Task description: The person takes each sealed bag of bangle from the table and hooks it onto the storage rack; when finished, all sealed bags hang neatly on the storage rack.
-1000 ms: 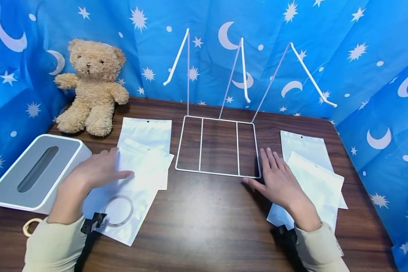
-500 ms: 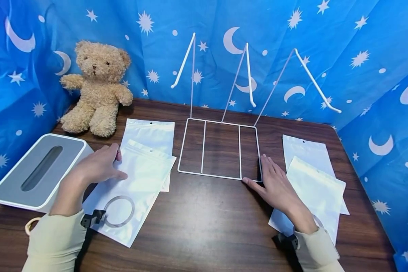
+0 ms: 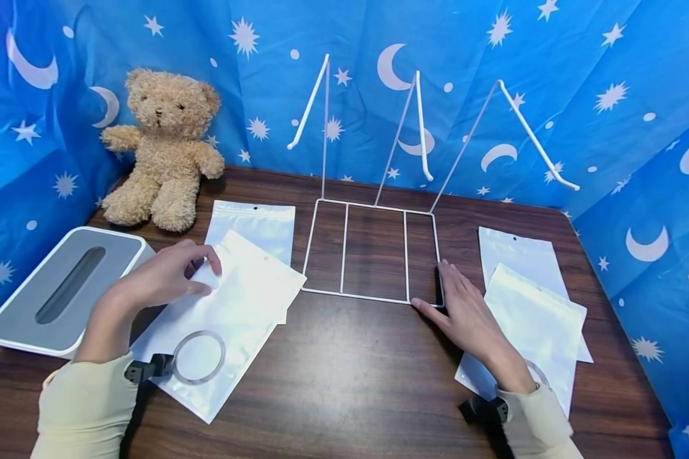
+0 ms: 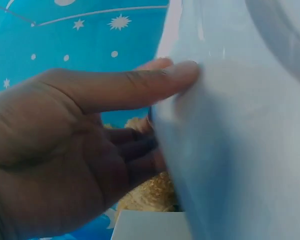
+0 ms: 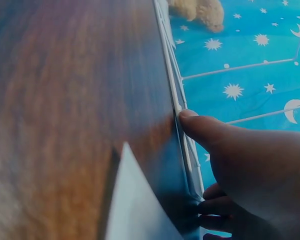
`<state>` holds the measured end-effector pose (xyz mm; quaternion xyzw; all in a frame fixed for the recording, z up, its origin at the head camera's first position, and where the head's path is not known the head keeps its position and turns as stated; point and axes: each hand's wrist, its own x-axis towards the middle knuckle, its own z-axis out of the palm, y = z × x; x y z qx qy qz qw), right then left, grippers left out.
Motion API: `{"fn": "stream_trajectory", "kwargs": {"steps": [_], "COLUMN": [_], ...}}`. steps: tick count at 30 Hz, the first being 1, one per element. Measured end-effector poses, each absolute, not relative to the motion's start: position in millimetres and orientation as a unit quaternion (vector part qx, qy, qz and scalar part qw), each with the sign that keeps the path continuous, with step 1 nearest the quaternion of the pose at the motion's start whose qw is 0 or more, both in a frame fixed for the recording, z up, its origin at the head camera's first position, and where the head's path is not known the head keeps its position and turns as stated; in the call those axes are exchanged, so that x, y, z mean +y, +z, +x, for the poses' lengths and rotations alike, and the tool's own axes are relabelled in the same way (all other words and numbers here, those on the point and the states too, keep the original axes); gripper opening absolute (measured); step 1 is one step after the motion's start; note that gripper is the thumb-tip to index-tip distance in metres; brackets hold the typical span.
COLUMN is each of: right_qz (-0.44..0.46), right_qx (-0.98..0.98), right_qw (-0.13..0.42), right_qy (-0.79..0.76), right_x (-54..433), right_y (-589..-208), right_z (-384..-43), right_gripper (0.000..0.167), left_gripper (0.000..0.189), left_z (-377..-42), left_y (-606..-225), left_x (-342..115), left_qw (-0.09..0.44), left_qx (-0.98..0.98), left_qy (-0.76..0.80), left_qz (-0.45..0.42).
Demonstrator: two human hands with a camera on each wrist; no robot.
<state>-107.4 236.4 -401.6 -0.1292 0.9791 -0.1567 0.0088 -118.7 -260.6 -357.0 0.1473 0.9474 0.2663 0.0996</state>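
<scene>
The left hand [image 3: 175, 274] pinches the left edge of the front left pouch [image 3: 247, 299]; its grip is narrow, with the thumb [image 4: 140, 87] on the pouch's face and fingers behind it. That pouch is white and lies aslant on the brown counter [image 3: 344, 382], covering part of the back left pouch [image 3: 252, 220]. A grey ring [image 3: 223, 357] shows near its lower end; whether printed on it or inside cannot be told.

The right hand [image 3: 465, 309] rests at the near right corner of the white wire rack [image 3: 406, 255]. Its grip is wide: the thumb touches the near bar, while the fingers stretch along the right side. The rack stands on the counter between the two pairs of pouches, its three uprights rising at the back with arms sloping down and forward.

Beside the right hand, the front right pouch [image 3: 542, 338] overlaps the back right pouch [image 3: 517, 248].

Left of the left pouches is a white box [image 3: 115, 268] with a slotted grey top. The bear [image 3: 163, 150] sits behind it, against a blue curtain [image 3: 356, 32] of moons and stars.
</scene>
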Motion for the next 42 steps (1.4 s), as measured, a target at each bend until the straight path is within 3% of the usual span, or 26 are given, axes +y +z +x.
{"fn": "stream_trajectory", "kwargs": {"steps": [9,14,22,27,34,42], "right_qz": [-0.133,-0.126,-0.130,-0.131,-0.135,-0.127], "right_qx": [0.978,0.978,0.978,0.978,0.977,0.978], "right_qw": [-0.016,-0.028,-0.038,-0.038,-0.037,-0.036], "right_qy": [-0.160,-0.162,-0.162,-0.160,-0.161,-0.160], "right_x": [240.0,241.3,243.1,242.8,243.1,243.0], "right_y": [-406.3,-408.8,-409.6,-408.9,-408.0,-408.4], "right_z": [-109.0,-108.6,-108.7,-108.7,-107.6,-108.9], "right_gripper": [0.097,0.097,0.096,0.096,0.095,0.097], "left_gripper": [0.035,0.029,0.027,0.032,0.031,0.036], "left_z": [-116.1,-112.2,-96.2,-92.9,-91.9,-99.5], "left_y": [-344.1,-334.2,-307.8,-298.3,-286.2,-274.8], "left_x": [-255.7,-246.6,-216.0,-199.5,-185.1,-174.0], "left_qw": [0.119,0.107,0.028,-0.070,-0.151,-0.225], "left_qx": [0.916,0.888,0.802,0.709,0.516,0.499], "left_qy": [0.342,0.404,0.545,0.635,0.791,0.802], "left_qz": [0.175,0.191,0.241,0.298,0.292,0.241]}}
